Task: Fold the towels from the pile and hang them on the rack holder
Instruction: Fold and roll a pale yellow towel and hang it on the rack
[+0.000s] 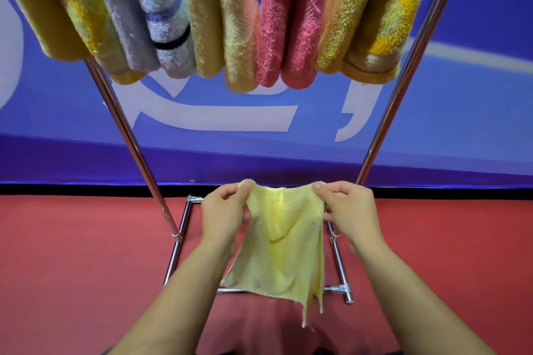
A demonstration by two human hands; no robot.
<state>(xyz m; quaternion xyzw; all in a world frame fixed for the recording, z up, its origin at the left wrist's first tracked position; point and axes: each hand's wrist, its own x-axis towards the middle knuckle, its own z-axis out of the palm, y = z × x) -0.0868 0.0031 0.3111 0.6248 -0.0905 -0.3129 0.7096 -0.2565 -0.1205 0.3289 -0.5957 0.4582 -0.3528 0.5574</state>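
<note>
Most of the job looks done: the rack (386, 121) already carries a full row of folded towels (230, 17) along its top bar, from the left end to the right, while no pile is in view. One yellow towel (284, 242) is left, hanging in the air above the rack's base, not yet on the bar. The left hand (223, 212) and right hand (347, 210) each pinch a top corner with curled fingers and thumb, stretching the top edge between them
</note>
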